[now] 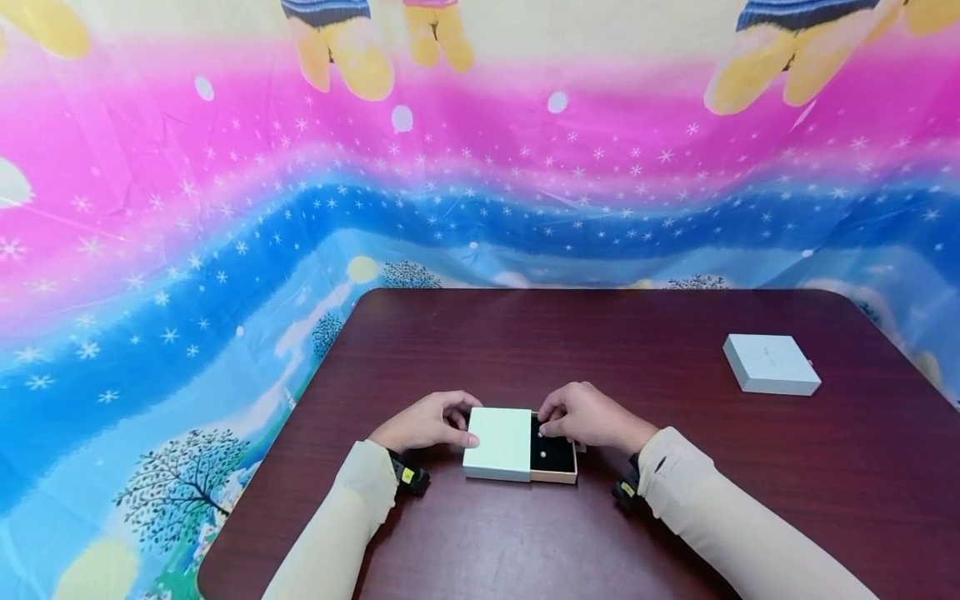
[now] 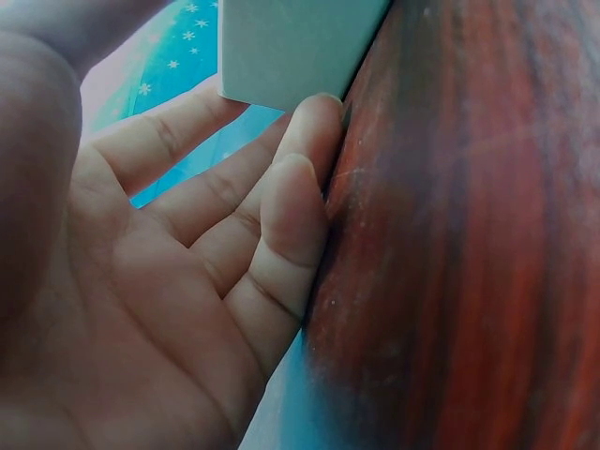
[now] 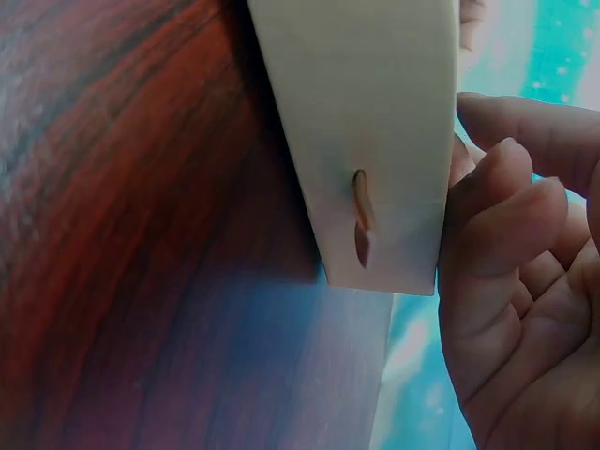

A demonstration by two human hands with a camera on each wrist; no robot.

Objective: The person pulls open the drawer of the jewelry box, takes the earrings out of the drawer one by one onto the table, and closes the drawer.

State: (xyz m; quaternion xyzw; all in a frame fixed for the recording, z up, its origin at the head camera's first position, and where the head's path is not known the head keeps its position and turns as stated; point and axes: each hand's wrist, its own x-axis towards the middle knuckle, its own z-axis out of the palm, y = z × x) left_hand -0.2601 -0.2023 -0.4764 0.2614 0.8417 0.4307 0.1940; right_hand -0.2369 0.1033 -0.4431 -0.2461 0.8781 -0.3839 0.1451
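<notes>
A pale drawer-style jewellery box [image 1: 498,443] lies on the table with its drawer [image 1: 553,478] partly out to the right. Black padding [image 1: 558,458] lines the drawer, and a small white pearl-like bead [image 1: 543,454] sits on it. My left hand [image 1: 429,423] grips the left end of the outer sleeve, thumb on top. In the left wrist view, fingertips touch the sleeve's end [image 2: 291,52]. My right hand [image 1: 596,417] bends its fingers over the drawer's far part, beside another small bead; whether it pinches anything is hidden. A thin pull loop [image 3: 364,217] hangs from the drawer's end.
A second pale box [image 1: 772,364], closed, lies at the back right of the dark red-brown table [image 1: 570,333]. A printed cloth [image 1: 480,167] hangs behind and to the left. Both wrists wear black camera straps.
</notes>
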